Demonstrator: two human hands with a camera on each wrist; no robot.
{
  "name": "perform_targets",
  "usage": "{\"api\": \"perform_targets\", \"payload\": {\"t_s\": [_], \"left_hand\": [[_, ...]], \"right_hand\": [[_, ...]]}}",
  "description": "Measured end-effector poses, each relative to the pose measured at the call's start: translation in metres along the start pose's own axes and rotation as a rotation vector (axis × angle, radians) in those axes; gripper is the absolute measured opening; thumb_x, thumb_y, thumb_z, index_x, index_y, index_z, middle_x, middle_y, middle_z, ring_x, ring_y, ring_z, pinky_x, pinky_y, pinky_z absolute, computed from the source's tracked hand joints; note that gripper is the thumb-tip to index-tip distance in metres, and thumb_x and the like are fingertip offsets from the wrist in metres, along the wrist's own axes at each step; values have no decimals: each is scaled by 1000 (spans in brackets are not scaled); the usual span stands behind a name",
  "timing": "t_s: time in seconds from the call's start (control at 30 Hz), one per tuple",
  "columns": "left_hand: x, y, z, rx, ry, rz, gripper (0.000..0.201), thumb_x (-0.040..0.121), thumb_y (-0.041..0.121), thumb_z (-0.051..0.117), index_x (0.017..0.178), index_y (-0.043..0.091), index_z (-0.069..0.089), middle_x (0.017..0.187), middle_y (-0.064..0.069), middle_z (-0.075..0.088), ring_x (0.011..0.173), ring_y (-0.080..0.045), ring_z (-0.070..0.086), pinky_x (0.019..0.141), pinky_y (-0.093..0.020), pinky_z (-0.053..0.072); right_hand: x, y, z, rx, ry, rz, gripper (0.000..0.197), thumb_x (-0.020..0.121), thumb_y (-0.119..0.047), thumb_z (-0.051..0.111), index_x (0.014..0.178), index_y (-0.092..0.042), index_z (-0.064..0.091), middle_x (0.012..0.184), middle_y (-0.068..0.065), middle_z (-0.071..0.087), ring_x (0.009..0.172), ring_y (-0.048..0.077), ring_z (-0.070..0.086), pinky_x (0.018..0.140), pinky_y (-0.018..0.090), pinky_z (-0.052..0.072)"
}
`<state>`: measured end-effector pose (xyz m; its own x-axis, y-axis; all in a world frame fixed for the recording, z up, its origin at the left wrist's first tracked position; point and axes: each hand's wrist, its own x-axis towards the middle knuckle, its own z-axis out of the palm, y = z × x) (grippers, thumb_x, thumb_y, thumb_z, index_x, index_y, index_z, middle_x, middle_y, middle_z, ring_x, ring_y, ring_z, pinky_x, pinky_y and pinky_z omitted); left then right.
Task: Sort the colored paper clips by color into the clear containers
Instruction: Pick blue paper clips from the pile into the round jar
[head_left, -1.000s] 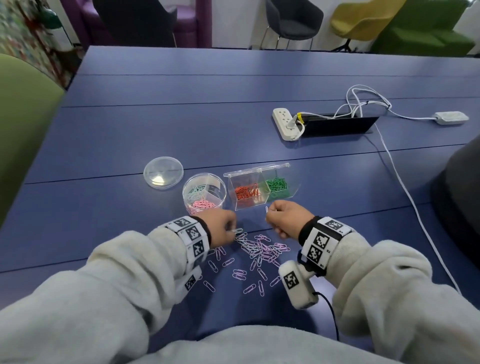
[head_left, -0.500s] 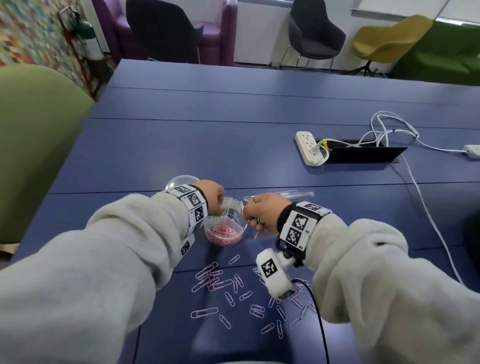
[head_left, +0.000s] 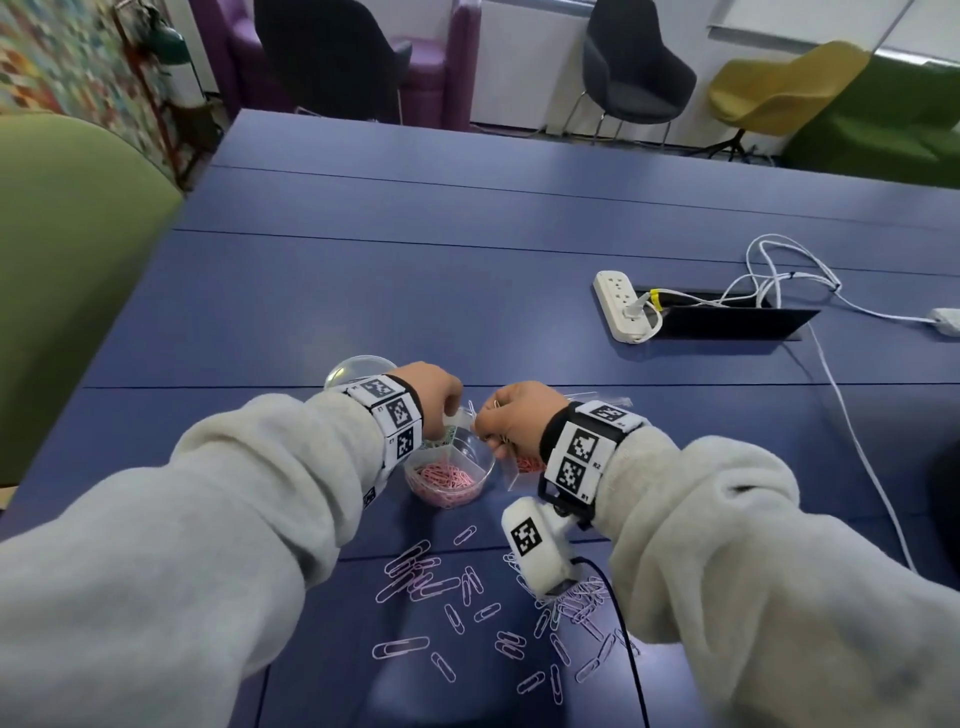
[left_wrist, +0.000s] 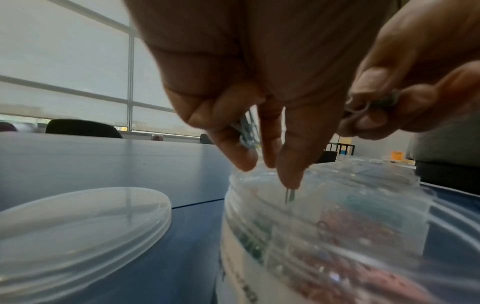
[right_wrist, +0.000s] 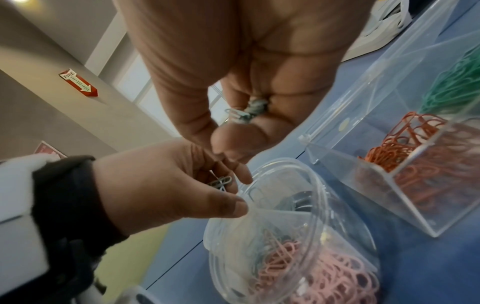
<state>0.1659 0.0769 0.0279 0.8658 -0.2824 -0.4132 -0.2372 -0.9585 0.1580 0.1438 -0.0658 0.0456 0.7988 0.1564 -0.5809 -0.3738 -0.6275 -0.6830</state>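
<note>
Pale clips (right_wrist: 248, 112) are pinched in the right hand (head_left: 519, 415) and left hand (head_left: 434, 387) above the round divided container (head_left: 452, 470); release into the matching far compartment is judged next.

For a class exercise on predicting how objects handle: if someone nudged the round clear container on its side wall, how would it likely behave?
The round clear container would probably slide rather than tip: it looks low and wide, standing flat on the blue table. It likely feels light, being thin plastic holding only pink paper clips. With its lid off beside it, a hard knock could spill clips.
</note>
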Motion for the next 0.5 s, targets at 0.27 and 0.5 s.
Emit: {"api": "perform_targets", "payload": {"t_s": [0.27, 0.5], "left_hand": [[-13, -11, -2, -200, 59, 12, 33, 80, 18, 65, 111, 28, 58, 102, 9, 60, 84, -10, 53, 77, -22, 44], [-23, -34, -3, -415, 130, -60, 24, 74, 13, 62, 93, 27, 60, 74, 13, 58, 74, -11, 56, 81, -27, 51]], "right_hand": [[31, -15, 11, -78, 33, 44, 13, 80, -5, 63, 70, -9, 56, 59, 6, 60, 57, 19, 60, 84, 39, 56], [41, -34, 19, -210, -20, 40, 13, 81, -5, 65, 74, -13, 58, 44, -8, 63, 42, 0, 60, 46, 15, 50]]}}
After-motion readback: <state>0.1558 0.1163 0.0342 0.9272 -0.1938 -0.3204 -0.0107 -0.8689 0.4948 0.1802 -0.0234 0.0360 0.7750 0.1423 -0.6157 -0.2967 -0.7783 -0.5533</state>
